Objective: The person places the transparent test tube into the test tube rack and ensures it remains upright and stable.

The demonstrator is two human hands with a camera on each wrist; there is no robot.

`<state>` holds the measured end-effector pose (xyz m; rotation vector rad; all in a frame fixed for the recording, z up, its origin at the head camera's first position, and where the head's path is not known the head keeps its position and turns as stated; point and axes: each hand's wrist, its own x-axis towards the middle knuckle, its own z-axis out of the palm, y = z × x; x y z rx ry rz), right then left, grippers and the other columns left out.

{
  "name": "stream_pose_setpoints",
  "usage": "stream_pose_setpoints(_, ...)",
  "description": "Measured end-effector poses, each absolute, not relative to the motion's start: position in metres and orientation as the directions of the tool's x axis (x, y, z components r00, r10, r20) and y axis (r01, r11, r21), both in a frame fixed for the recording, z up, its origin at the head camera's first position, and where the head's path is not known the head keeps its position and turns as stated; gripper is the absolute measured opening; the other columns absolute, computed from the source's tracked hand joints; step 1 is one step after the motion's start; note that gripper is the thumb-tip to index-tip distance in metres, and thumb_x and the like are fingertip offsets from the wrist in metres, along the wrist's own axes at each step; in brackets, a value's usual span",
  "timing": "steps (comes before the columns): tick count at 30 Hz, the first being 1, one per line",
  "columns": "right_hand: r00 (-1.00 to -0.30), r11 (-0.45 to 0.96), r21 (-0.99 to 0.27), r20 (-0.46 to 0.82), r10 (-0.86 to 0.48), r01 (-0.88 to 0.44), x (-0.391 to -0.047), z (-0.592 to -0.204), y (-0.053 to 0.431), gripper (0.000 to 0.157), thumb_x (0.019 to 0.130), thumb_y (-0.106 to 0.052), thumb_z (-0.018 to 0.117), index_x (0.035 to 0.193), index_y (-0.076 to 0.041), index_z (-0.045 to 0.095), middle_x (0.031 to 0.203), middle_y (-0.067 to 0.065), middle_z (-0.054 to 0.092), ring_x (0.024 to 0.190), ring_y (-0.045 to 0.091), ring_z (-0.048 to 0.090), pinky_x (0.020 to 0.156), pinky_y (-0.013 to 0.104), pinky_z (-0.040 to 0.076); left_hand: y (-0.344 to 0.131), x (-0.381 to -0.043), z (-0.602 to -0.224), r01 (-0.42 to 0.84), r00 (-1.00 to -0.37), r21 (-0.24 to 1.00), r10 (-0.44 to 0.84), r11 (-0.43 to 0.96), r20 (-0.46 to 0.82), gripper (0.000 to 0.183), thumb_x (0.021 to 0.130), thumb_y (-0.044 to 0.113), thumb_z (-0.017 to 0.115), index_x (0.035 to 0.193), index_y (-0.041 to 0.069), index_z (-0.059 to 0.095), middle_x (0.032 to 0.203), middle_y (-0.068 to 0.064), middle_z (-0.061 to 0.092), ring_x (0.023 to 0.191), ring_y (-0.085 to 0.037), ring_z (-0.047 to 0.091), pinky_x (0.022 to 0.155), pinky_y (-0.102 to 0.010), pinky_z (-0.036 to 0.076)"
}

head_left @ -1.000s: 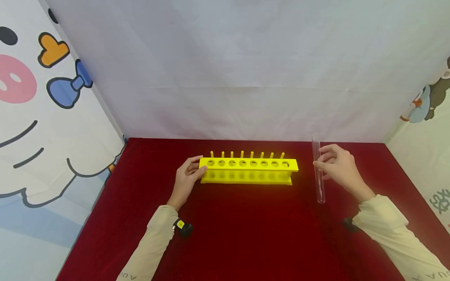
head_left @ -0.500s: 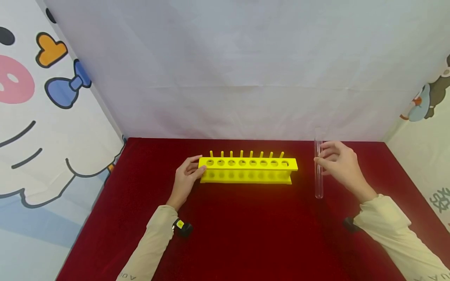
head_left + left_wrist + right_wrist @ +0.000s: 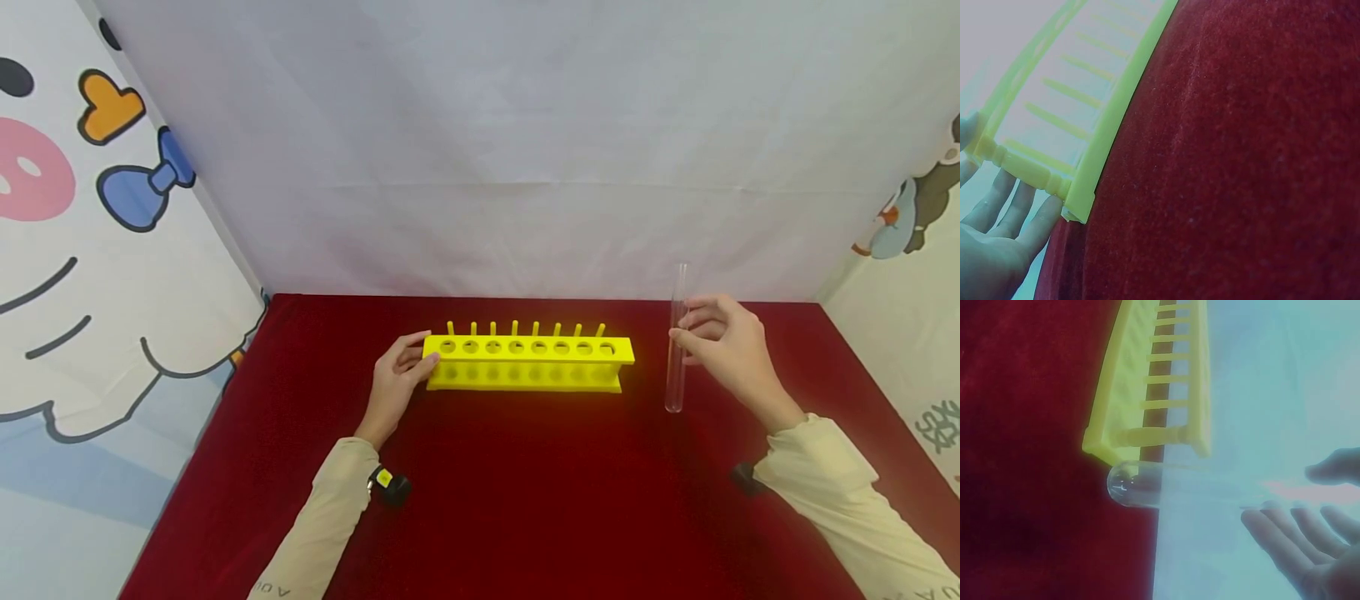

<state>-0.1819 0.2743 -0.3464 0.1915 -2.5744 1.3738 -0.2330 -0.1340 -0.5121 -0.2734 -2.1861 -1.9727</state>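
Observation:
A yellow test tube rack (image 3: pixel 525 377) with a row of round holes and several upright pegs stands on the red cloth. My left hand (image 3: pixel 393 383) grips its left end, thumb on the top bar; in the left wrist view the fingers (image 3: pixel 1019 206) lie against the end post. To the right of the rack, my right hand (image 3: pixel 727 350) pinches a clear glass test tube (image 3: pixel 676 375) between thumb and fingers. The tube is almost upright, rounded end down, leaning slightly. In the right wrist view its rounded end (image 3: pixel 1132 483) shows beside the rack's end.
Red cloth (image 3: pixel 525 500) covers the table. Behind it hangs a pale curtain (image 3: pixel 525 167). A cartoon-printed sheet (image 3: pixel 112 292) borders the left side, and another printed sheet (image 3: pixel 900 317) the right.
My right hand has raised the test tube a little and turned it so that its bottom end swings toward the rack. The left hand and rack have stayed in place.

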Motion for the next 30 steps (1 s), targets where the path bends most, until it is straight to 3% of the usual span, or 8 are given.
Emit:
stream_pose_setpoints(9,-0.954,0.516,-0.813,0.3,-0.024,-0.269,-0.175,-0.334,0.264,0.036,0.078,-0.004,0.065,0.108,0.004,0.048,0.087,0.019,0.054,0.067,0.022,0.06,0.053,0.029,0.051,-0.134,-0.231,-0.511,0.267,-0.964,0.96,0.014,0.085,0.267,0.052,0.079,0.04,0.063,0.123,0.017,0.049,0.102,-0.006,0.059,0.087,-0.021,0.058,0.069,-0.028,0.051)
stream_pose_setpoints(16,-0.941,0.498,-0.813,0.337,-0.02,-0.301,-0.176,-0.334,0.263,0.035,0.077,-0.001,0.065,0.107,0.005,0.048,0.087,0.019,0.054,0.067,0.022,0.06,0.053,0.029,0.051,-0.132,-0.225,-0.498,0.236,-0.972,0.97,0.027,0.054,0.235,0.045,0.082,0.027,0.062,0.124,0.013,0.05,0.104,-0.013,0.057,0.088,-0.023,0.057,0.07,-0.027,0.05)
stream_pose_setpoints(23,-0.928,0.478,-0.814,0.371,-0.009,-0.33,-0.176,-0.332,0.261,0.035,0.076,0.002,0.065,0.106,0.004,0.047,0.087,0.02,0.055,0.067,0.021,0.06,0.053,0.03,0.051,-0.128,-0.214,-0.477,0.18,-0.984,0.981,0.023,0.066,0.179,0.042,0.081,0.031,0.063,0.12,0.022,0.052,0.105,-0.011,0.057,0.092,-0.024,0.057,0.075,-0.031,0.049)
stream_pose_setpoints(30,-0.914,0.468,-0.807,0.406,-0.006,-0.362,-0.176,-0.331,0.26,0.036,0.074,0.004,0.065,0.106,0.003,0.048,0.087,0.022,0.055,0.066,0.02,0.06,0.052,0.028,0.05,-0.129,-0.217,-0.484,0.225,-0.974,0.973,0.027,0.044,0.224,0.041,0.082,0.026,0.063,0.121,0.018,0.052,0.103,-0.012,0.058,0.088,-0.024,0.057,0.071,-0.029,0.05)
